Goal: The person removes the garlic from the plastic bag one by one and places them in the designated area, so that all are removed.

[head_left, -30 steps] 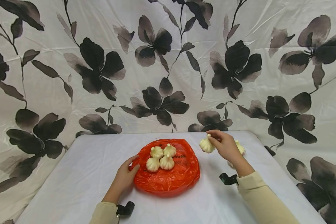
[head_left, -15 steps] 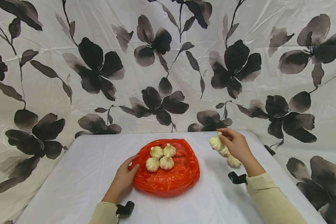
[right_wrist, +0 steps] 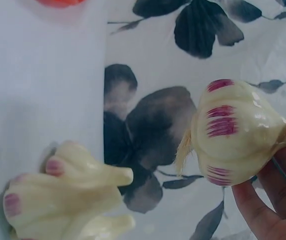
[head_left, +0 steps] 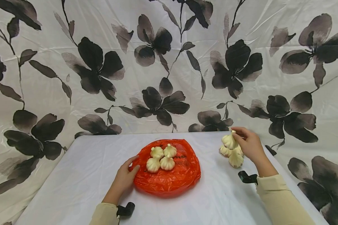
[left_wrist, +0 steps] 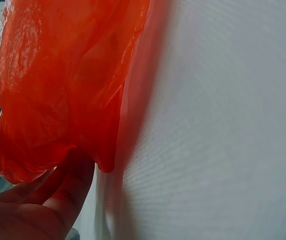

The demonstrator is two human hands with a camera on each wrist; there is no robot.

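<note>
Setting-down step judged in hand: one garlic bulb [head_left: 229, 141] is pinched by its neck in the right grip [head_left: 251, 146], body sticking out left, held above and apart from the garlic cluster [head_left: 236, 160] on the surface [head_left: 70, 181]. Edge of the red bag [head_left: 167, 185] is held by the left grip [head_left: 124, 177]. Careful lowering onto or beside the cluster, then release, is probably called for next

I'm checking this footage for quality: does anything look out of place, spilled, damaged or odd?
Nothing looks spilled or broken. One oddity: the garlic bulb in the right hand is glossy with purple streaks like brush strokes, so it may be artificial. The four bulbs on the red bag sit in a neat cluster.
</note>
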